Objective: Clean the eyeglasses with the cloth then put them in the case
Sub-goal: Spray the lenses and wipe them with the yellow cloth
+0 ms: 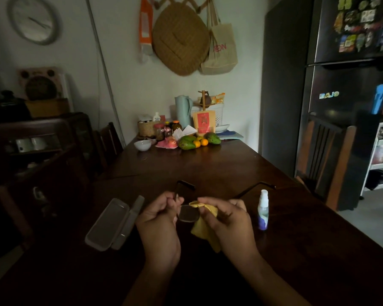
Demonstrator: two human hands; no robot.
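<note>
Where cloth (205, 230) covers, eyeglasses (187, 214): one lens probably hidden
left hand (158, 219): pinches eyeglasses frame
right hand (228, 221): grips cloth
tote bag (221, 47): "EON" legible

The dark fridge (332, 133) carries shiny letters on its lower door that look like "BAJO". Left of the fridge, a cream tote bag (222, 48) on the wall shows red letters, roughly "EON". The fridge magnets (363, 25) are too small to read.
</note>
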